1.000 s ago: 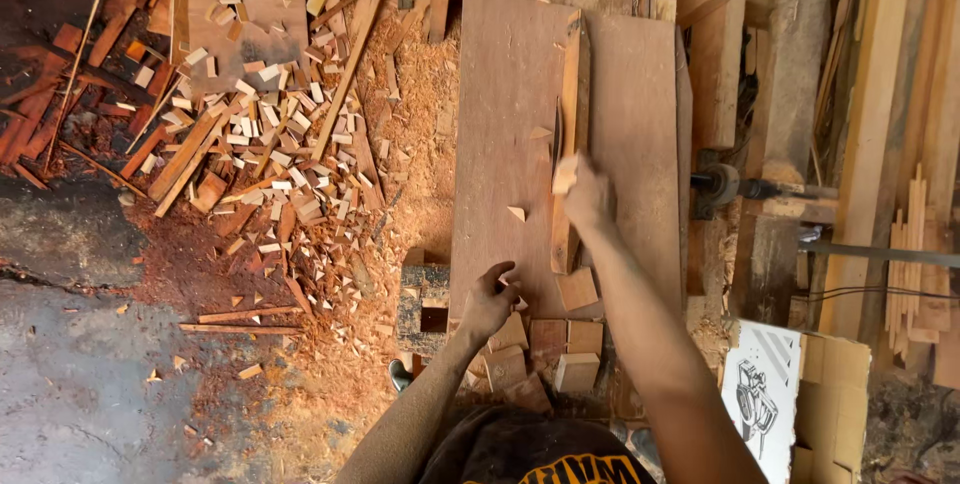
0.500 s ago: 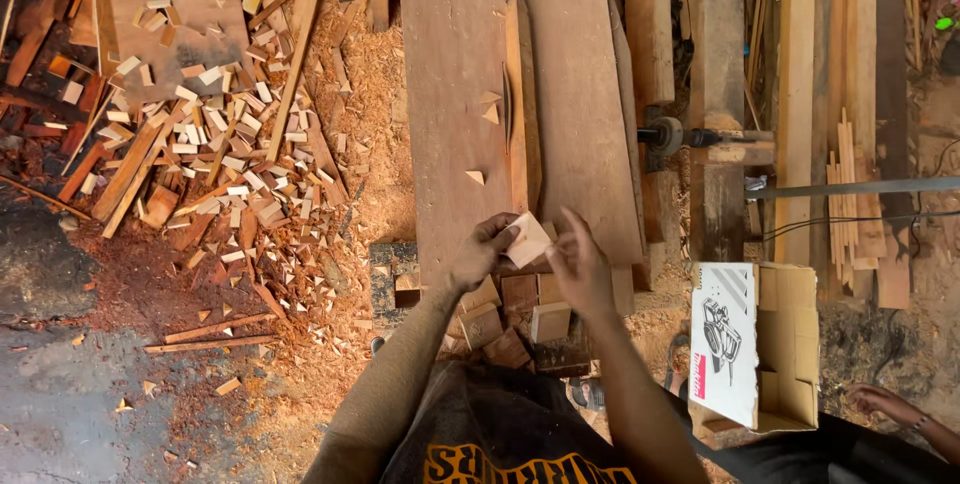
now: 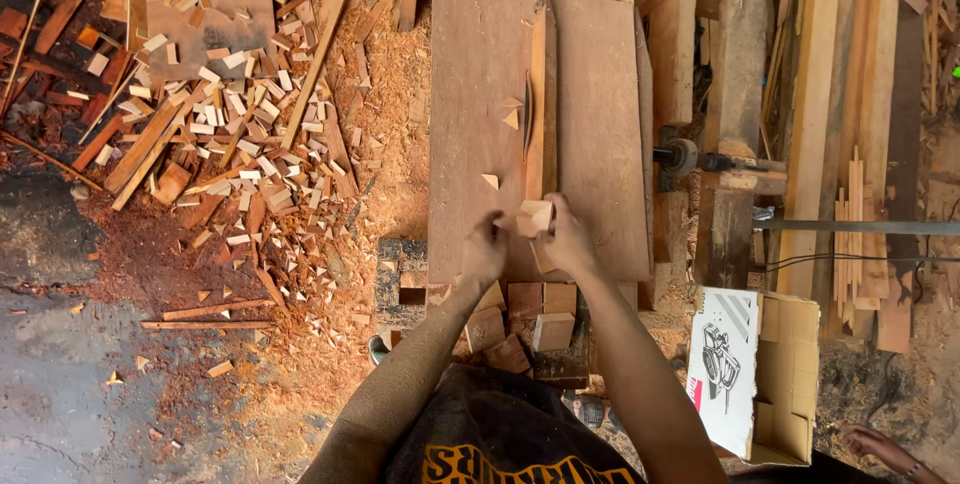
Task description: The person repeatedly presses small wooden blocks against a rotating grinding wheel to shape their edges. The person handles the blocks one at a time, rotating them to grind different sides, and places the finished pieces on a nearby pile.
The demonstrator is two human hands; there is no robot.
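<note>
A woodworking workshop is shown: a saw table [image 3: 480,94], stacked planks [image 3: 850,64], scattered offcuts [image 3: 230,134] and sawdust [image 3: 380,174] are seen everywhere.

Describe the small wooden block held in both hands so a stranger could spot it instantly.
Find the wide brown board of the saw table at centre. At its near edge, the left hand and right hand meet around a pale squarish wooden block. Unlike the darker blocks stacked below, it is lifted.

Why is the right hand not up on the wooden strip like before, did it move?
Yes. The right hand came back down the saw table toward the person, away from the upright guide strip, and now meets the left hand on a small wooden block.
</note>
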